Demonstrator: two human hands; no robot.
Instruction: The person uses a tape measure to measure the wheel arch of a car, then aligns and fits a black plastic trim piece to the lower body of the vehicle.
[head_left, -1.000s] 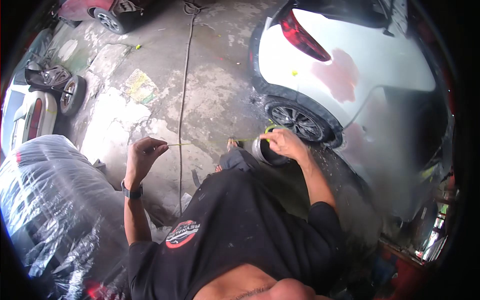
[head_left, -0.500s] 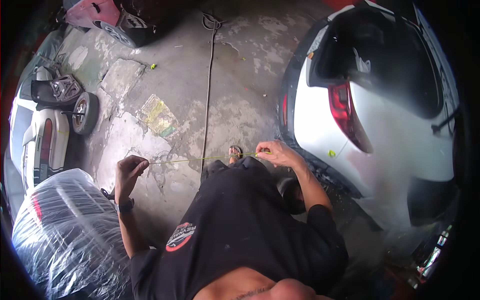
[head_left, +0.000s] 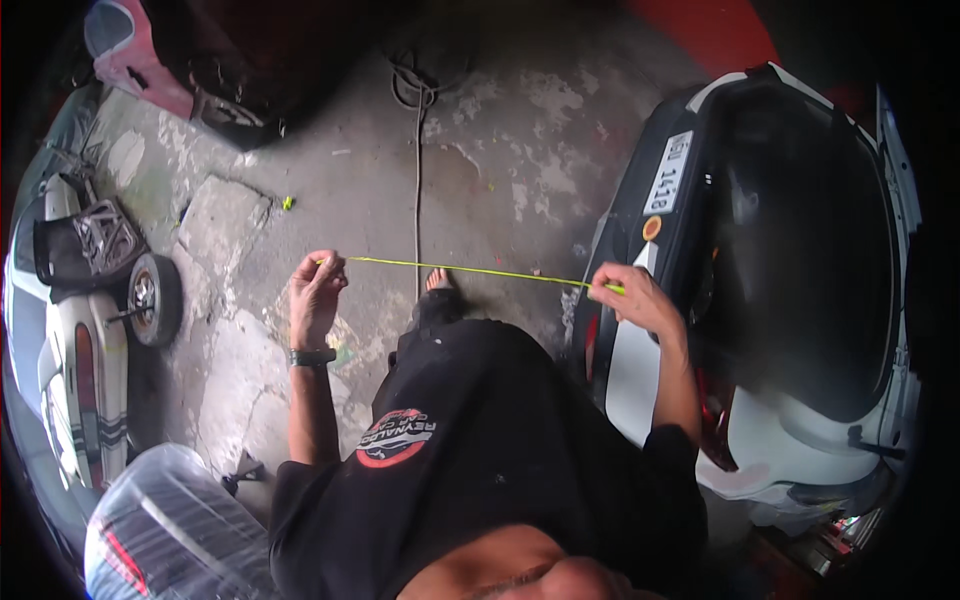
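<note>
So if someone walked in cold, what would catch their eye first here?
Probably the thin yellow-green strip stretched taut between the left hand and the right hand, mid-frame above the cracked concrete floor. Next, the white car with its open rear on the right, and the white scooter at the left edge.

Dim daylight, fisheye bending, dark rim

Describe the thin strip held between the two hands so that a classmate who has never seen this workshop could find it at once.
Start at the white car on the right. The right hand beside its rear pinches one end of a yellow-green tape strip, which runs taut across to the left hand. Unlike the dark cable lying on the concrete floor, it is bright, straight and held in the air.
</note>
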